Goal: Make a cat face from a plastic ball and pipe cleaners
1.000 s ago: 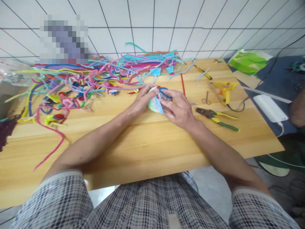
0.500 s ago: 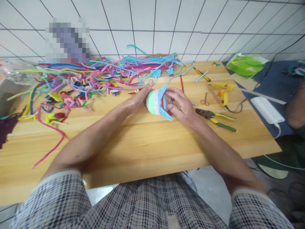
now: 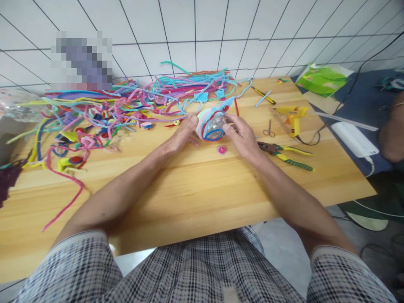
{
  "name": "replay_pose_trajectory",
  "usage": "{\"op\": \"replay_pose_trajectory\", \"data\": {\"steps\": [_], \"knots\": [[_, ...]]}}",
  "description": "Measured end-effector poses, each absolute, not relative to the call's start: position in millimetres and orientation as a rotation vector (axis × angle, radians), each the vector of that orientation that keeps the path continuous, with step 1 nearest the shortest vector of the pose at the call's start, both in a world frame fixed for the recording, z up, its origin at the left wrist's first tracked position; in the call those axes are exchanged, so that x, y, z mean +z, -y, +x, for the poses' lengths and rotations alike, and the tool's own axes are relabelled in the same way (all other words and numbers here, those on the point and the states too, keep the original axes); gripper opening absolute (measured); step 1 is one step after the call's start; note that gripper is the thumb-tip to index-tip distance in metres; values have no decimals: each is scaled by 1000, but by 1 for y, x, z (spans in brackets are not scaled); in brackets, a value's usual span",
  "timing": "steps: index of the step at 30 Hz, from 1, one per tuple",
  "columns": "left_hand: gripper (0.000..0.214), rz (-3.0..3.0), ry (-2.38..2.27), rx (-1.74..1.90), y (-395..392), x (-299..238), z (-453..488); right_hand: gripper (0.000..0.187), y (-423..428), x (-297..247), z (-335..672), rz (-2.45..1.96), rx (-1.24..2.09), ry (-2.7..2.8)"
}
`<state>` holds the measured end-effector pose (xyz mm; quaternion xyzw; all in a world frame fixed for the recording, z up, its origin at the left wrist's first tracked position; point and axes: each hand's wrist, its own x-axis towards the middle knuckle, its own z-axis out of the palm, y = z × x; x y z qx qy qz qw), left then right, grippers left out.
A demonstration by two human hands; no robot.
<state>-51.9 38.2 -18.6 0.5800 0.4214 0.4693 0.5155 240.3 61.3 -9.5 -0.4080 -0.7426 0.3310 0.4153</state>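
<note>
Both hands hold a small round bowl-like piece (image 3: pixel 212 123) wound from pastel pipe cleaners, with blue and red rings at its mouth, which is turned toward me. My left hand (image 3: pixel 182 134) grips its left side, fingers curled. My right hand (image 3: pixel 241 136) pinches its right side. A small pink coil (image 3: pixel 221 150) lies on the wooden table (image 3: pixel 189 185) just below the piece.
A big tangle of coloured pipe cleaners (image 3: pixel 126 101) covers the table's far left. Right of my hands lie pliers (image 3: pixel 284 152), small scissors (image 3: pixel 269 129), a yellow glue gun (image 3: pixel 292 115) and a utility knife (image 3: pixel 263 95). Another person's arm (image 3: pixel 391 130) shows at the right edge.
The wound piece has been turned so that its open mouth faces me, and it sits a little farther from me. A small pink coil now lies on the table below it.
</note>
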Motion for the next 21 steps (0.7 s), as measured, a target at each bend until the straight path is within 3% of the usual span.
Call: {"op": "replay_pose_trajectory", "data": {"steps": [4, 12, 21], "knots": [[109, 1580, -1034, 1144, -33, -20, -56, 92, -61, -15, 240, -1031, 816, 1883], [91, 1871, -1339, 1324, -30, -14, -55, 70, -41, -20, 228, -993, 848, 1923], [69, 1398, -1257, 1631, -28, -8, -41, 70, -34, -25, 228, -892, 684, 2000]]}}
